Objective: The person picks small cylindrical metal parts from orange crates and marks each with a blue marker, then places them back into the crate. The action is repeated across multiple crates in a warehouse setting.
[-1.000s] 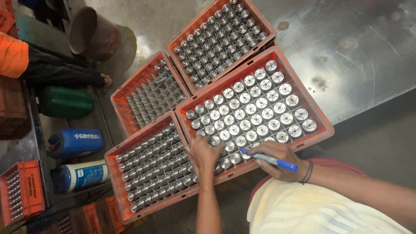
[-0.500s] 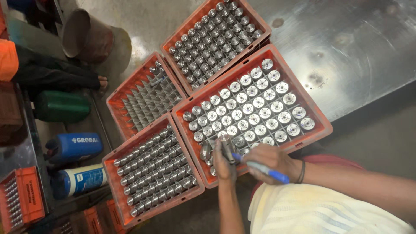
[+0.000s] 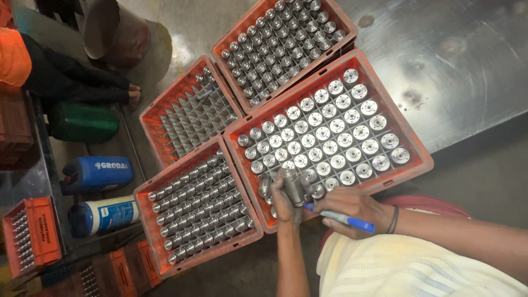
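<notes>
While the left hand (image 3: 286,201) lifts a steel fitting (image 3: 294,186) just above the near edge of the orange crate (image 3: 408,144), fingers curled tight around it to turn a face upward, the right hand (image 3: 352,212) at three o'clock pinches a blue marker (image 3: 344,219), tip against the fitting, seemingly for marking. Flanged parts (image 3: 330,132) fill the divider cells, upright and kept apart.

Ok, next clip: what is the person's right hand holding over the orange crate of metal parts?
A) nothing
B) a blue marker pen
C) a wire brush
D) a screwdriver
B: the right hand grips a blue marker pen, its tip against the grey metal cylindrical part held in the left hand above the orange plastic crate.
</notes>
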The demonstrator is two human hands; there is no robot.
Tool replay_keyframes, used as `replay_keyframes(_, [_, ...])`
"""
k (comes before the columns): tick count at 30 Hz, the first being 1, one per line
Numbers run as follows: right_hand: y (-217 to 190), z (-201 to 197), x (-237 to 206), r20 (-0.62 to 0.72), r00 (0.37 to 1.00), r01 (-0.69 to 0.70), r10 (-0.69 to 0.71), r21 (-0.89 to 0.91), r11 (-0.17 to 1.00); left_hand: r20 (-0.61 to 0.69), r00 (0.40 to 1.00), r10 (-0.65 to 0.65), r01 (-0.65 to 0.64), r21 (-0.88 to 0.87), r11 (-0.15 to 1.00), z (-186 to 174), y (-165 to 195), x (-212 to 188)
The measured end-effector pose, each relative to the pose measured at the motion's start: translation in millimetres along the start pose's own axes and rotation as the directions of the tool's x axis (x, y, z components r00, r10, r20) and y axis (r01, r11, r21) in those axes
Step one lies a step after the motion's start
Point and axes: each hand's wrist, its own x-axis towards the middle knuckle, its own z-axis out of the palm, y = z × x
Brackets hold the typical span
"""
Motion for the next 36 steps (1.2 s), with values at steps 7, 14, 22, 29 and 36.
replay_keyframes(7, [3,-8,1,-0.109,0.985,-0.131,0.136,0.045,0.990,0.132,0.900,0.415,-0.116,0.991,-0.063,17,65,-9])
replay_keyframes(14, [5,-11,-3,-0.128,0.981,-0.141,0.145,0.039,0.989,0.203,0.895,0.397,-0.114,0.965,-0.235,2,79,-9])
replay_keyframes(22, [8,-16,-8,-0.144,0.975,-0.163,0.168,0.046,0.985,0.230,0.914,0.334,-0.116,0.937,-0.329,-11,76,8])
replay_keyframes(29, [9,-20,-8,-0.110,0.969,-0.217,0.223,0.068,0.974,0.042,0.940,0.339,0.004,0.991,-0.136,8,46,34])
replay_keyframes(36, [0,-24,-5,-0.105,0.994,-0.052,0.044,-0.073,0.996,0.150,0.883,0.445,-0.451,0.533,0.716,-22,49,24])
